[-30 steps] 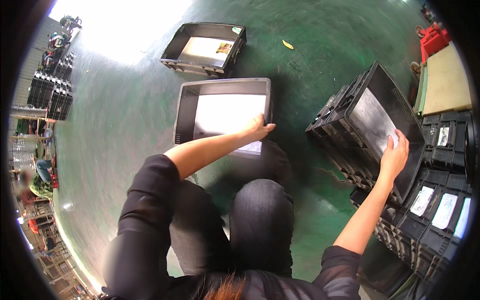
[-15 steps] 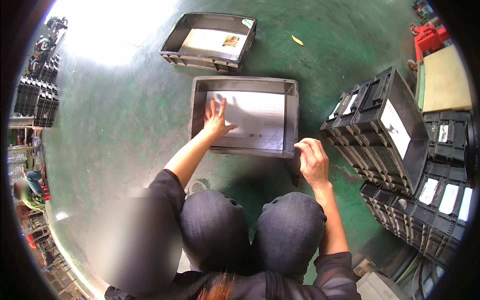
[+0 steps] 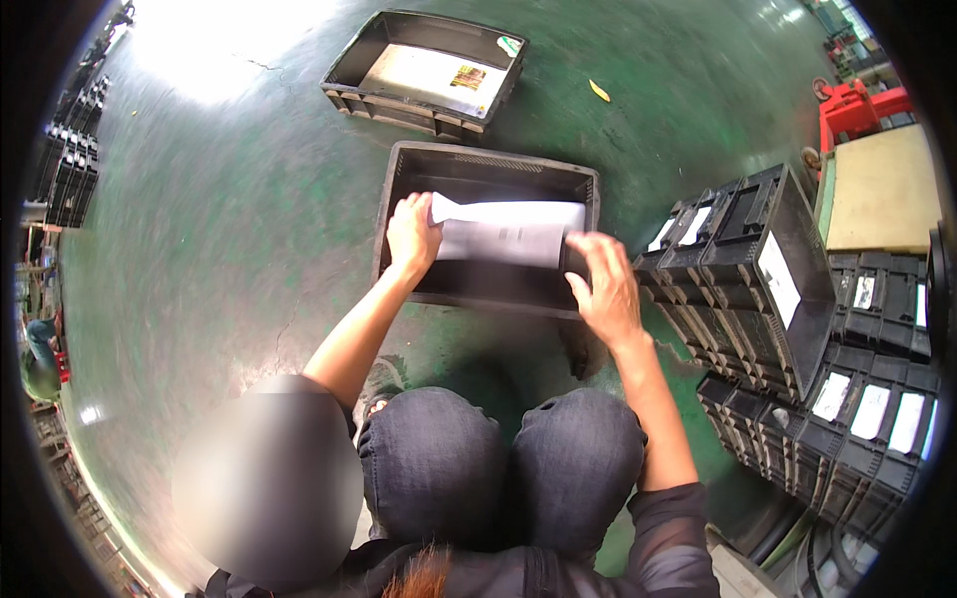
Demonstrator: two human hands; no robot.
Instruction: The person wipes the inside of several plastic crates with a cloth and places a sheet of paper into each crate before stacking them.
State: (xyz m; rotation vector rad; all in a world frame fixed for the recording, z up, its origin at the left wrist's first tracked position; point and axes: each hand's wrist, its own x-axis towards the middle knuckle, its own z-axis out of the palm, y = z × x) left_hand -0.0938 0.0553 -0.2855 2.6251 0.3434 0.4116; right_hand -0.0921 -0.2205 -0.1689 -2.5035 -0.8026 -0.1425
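Observation:
A black plastic crate stands on the floor in front of my knees. Inside it a white printed sheet of paper is raised off the bottom and curved. My left hand grips the sheet by its left end, with the fingers wrapped over a bent corner. At the sheet's right end my right hand reaches over the crate's right wall. Its thumb and fingers are apart, the fingertips close to the paper's edge. Whether they touch it is blurred.
Beyond it lies another black crate with a sheet in its bottom. Stacked black crates with white labels stand at the right, beside a red cart and a cream-coloured board. More crates line the far left.
My left hand has closed on the sheet's left end, and the paper has come up from the crate's bottom. My right hand has moved up to the sheet's right end and spread its fingers.

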